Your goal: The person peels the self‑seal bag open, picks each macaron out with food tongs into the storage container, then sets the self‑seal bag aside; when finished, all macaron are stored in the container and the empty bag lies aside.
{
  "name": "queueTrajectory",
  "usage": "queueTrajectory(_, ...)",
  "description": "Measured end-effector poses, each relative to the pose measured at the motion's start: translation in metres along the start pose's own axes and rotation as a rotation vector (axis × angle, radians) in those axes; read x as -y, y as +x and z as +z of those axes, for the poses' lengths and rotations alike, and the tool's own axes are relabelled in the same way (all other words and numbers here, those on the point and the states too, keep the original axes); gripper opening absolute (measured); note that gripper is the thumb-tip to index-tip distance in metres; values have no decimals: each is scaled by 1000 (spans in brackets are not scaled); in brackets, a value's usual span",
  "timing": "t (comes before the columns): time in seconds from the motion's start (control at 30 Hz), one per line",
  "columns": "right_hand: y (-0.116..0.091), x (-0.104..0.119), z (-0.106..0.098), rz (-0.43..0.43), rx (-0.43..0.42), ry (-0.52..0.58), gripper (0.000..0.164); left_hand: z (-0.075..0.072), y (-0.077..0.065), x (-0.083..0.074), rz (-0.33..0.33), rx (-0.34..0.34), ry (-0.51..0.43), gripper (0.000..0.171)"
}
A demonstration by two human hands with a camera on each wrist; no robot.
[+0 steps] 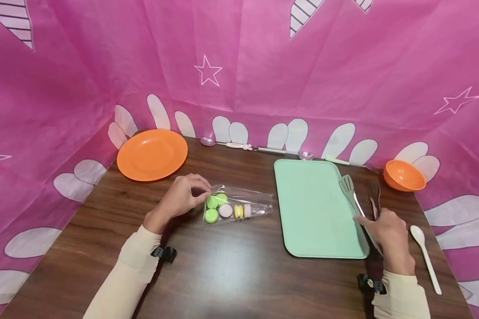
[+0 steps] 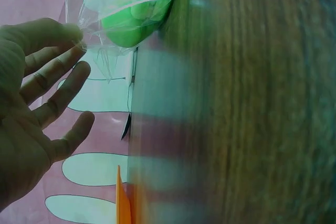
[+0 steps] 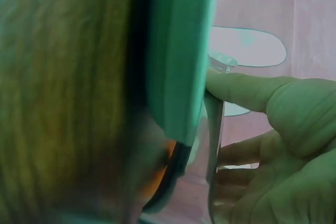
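My left hand [image 1: 182, 197] pinches the left edge of a clear plastic bag [image 1: 259, 205] between thumb and index finger. Inside lie several toy macarons [image 1: 225, 210], in green, yellow and pale lilac. In the left wrist view, the other fingers of that hand spread apart below the bag [image 2: 107, 56]. At the right, my right hand [image 1: 389, 235] grips metal serving tongs [image 1: 347, 185], thumb on one arm and fingers by the other. The tongs' slotted end lies over the right side of a mint-green tray [image 1: 313, 208]; their arms stand spread apart.
An orange plate [image 1: 152, 155] stands at the back left, an orange bowl [image 1: 404, 175] at the back right. Along the back edge lie a spoon [image 1: 208, 141], a ladle [image 1: 305, 155] and a green-handled utensil [image 1: 337, 161]. A white spoon [image 1: 425, 257] lies right of my right hand.
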State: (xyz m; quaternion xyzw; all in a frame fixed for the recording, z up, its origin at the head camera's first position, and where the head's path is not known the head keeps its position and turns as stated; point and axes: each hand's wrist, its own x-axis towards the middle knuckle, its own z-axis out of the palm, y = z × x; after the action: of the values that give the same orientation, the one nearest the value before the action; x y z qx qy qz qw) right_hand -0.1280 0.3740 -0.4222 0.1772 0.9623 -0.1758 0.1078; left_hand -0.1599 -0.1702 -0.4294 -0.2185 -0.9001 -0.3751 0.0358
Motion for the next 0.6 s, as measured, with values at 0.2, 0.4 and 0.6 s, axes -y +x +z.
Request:
queueTrajectory(0.2, -13, 0, -18, 17, -61, 34, 78, 4, 2, -2, 7, 7, -5, 9)
queueTrajectory(0.4, -39, 25, -39, -215, -197, 5, 61, 5, 1, -3, -26, 8, -7, 8)
queueTrajectory(0.6, -68, 71, -31, -486, -183, 30, 42, 6, 2, -6, -29, 7, -5, 9)
